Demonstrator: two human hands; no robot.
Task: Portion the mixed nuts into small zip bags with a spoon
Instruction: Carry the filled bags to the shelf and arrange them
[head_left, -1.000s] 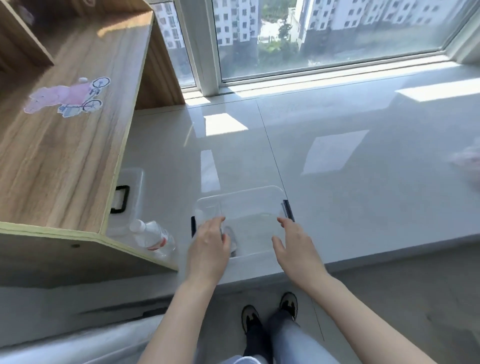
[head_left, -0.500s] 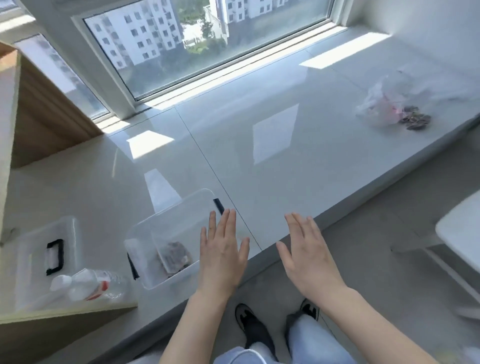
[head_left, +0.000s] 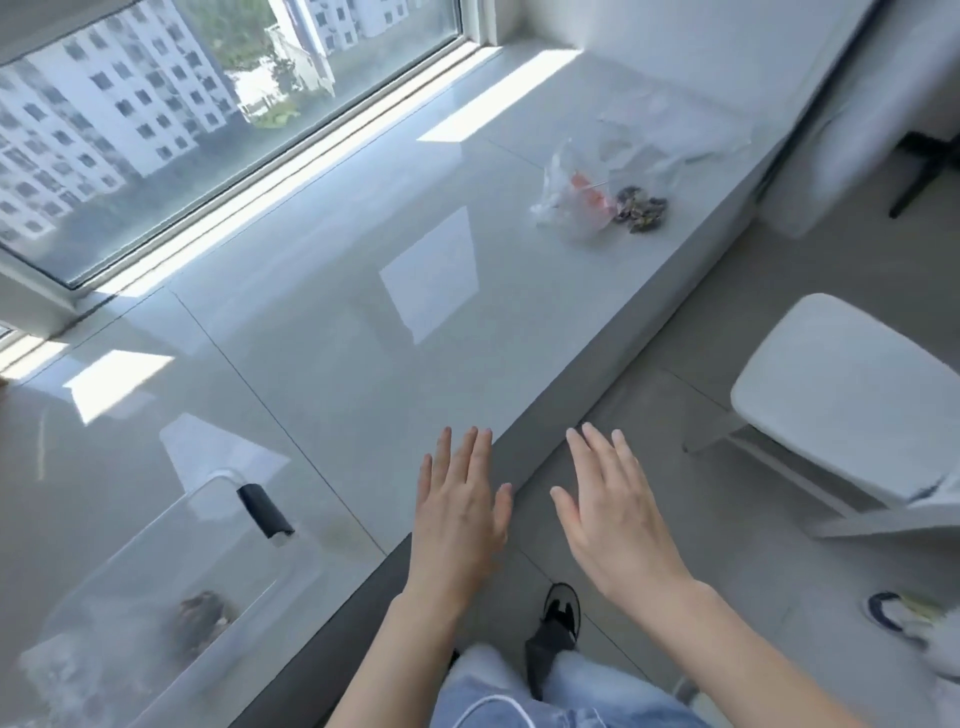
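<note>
A clear plastic box (head_left: 156, 587) with a black latch sits on the white window ledge (head_left: 363, 332) at the lower left, holding a small bag of dark nuts (head_left: 200, 616). Far right on the ledge lies a crumpled clear bag (head_left: 571, 197) with orange inside, and a dark heap of mixed nuts (head_left: 640, 210) beside it. My left hand (head_left: 460, 509) hovers flat with straight fingers over the ledge's front edge, to the right of the box. My right hand (head_left: 608, 512) hovers spread over the floor. Both hold nothing. No spoon is visible.
A large window (head_left: 208, 119) runs behind the ledge. A white stool (head_left: 852, 395) stands on the grey floor at the right. Thin clear plastic sheets (head_left: 670, 135) lie at the ledge's far end. My legs and dark shoes are below.
Both hands have let go of the clear box and lifted away with fingers spread. My view has swung right, bringing the nut pile, bag and stool into sight.
</note>
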